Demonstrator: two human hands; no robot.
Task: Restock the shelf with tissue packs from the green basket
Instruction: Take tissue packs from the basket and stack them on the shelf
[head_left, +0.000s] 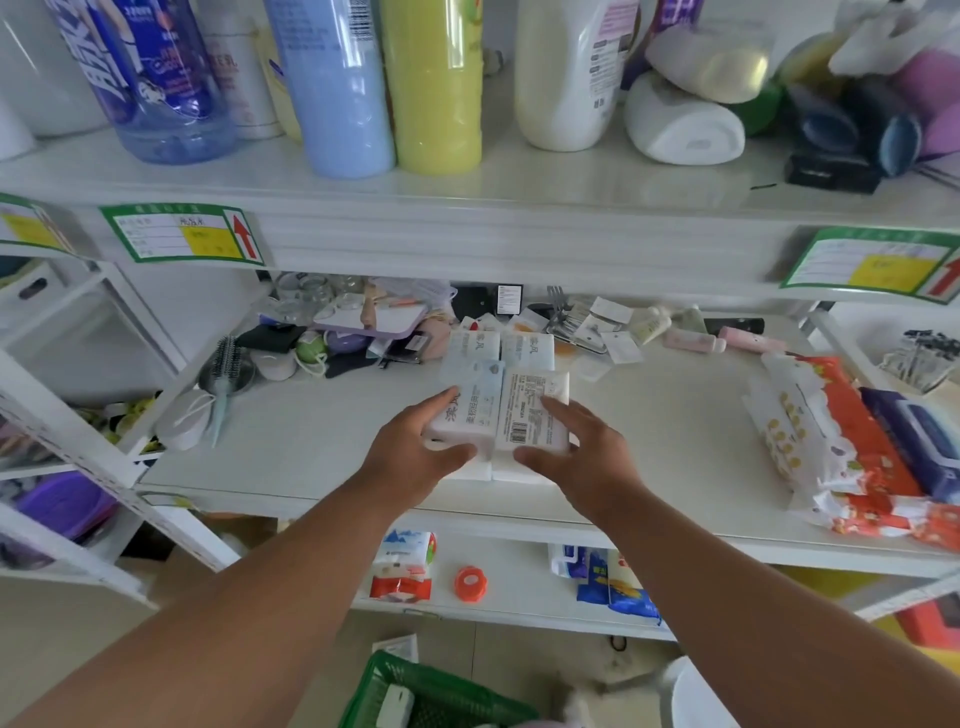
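Two white tissue packs lie side by side on top of other packs on the middle shelf (311, 457). My left hand (415, 452) grips the left tissue pack (467, 410). My right hand (576, 457) grips the right tissue pack (530, 415), whose barcode side faces up. Two more packs (498, 348) sit just behind them. The green basket (415, 696) is at the bottom edge of the view, below my arms, with a white pack (397, 704) inside it.
Clutter fills the back of the shelf: a hairbrush (226, 374), jars, forks, small tubes. Large red and blue tissue bundles (857, 441) lie at the right. Tall bottles (436, 88) stand on the shelf above. Packs and an orange lid (470, 584) lie on the shelf below.
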